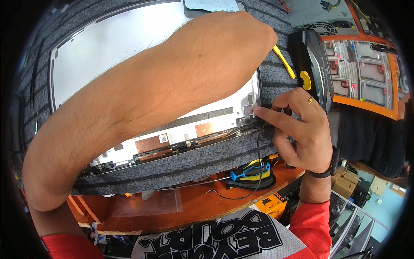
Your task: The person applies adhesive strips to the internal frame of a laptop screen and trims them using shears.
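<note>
A white-backed display panel [90, 64] in a thin dark frame lies on a grey ribbed mat. Copper foil patches [205, 128] and a dark strip run along its near side. My left forearm crosses over the panel toward the far right, and my left hand [252, 32] bends down there with its fingers hidden. A yellow stick-shaped tool [284, 62] shows beside that wrist; whether I hold it cannot be seen. At the panel's near right corner my right hand [302, 134] touches the edge with its stretched index fingertip. Its other fingers are loosely curled, with nothing visible in them.
A thin black cable [259, 159] hangs from the near right corner. Screwdrivers [246, 173] and a clear plastic bag [148, 203] lie on the orange table [198, 216]. Rightward stand a black-and-yellow device [312, 69], a grey fan unit [323, 21] and an orange-framed case [366, 108].
</note>
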### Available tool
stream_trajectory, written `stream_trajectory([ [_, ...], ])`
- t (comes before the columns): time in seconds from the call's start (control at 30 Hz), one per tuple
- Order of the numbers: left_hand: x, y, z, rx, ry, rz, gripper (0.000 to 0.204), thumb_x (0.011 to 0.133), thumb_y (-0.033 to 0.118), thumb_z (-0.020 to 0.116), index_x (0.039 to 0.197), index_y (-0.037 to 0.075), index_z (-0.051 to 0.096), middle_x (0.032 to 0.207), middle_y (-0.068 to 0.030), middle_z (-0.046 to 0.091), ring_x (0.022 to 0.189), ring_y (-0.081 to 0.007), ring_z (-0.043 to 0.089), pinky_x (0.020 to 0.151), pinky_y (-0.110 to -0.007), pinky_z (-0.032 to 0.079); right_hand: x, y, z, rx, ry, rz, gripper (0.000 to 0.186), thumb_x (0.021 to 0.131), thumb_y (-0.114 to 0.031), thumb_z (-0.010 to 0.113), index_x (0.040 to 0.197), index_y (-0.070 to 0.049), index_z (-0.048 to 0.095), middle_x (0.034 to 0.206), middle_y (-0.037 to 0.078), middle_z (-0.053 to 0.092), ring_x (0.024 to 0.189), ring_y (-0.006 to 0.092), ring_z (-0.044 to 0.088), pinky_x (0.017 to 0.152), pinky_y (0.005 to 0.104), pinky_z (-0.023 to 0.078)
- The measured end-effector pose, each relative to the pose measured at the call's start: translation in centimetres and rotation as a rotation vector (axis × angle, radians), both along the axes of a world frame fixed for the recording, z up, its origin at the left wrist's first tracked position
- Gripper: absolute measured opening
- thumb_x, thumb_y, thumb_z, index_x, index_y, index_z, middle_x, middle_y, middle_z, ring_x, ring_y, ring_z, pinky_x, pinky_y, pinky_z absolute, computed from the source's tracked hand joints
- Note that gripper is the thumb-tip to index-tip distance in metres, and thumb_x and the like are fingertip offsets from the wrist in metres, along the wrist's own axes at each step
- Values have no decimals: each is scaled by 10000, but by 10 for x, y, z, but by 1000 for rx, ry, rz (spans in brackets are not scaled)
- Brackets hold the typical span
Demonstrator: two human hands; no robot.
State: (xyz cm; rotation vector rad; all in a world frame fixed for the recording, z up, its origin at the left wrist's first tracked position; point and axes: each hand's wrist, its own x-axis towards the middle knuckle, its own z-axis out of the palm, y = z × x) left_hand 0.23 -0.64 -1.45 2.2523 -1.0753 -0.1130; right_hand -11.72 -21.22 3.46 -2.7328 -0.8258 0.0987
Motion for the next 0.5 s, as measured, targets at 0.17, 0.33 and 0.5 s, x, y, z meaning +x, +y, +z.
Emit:
stream_trajectory([
  [0.17,0,0,-5,-104,-76,11,131,933,155,706,933,25,691,839,-167,721,836,-379,729,753,-474,577,3,-2,0,98,-3,-13,492,672,11,620,1115,-39,827,941,125,629,808,251,629,699,358,512],
  [0.33,-1,0,-5,-51,13,26,151,939,158,705,899,12,700,840,-172,725,823,-375,731,745,-472,577,3,2,-7,44,-57,-92,540,690,51,588,1173,-39,812,942,115,623,771,231,611,680,337,498],
  [0.5,0,0,-6,-73,-18,23,155,935,153,712,893,4,700,835,-170,722,817,-371,729,739,-470,574,7,3,-11,24,-73,-74,575,701,68,584,1224,-44,796,965,113,615,758,232,592,674,342,494],
])
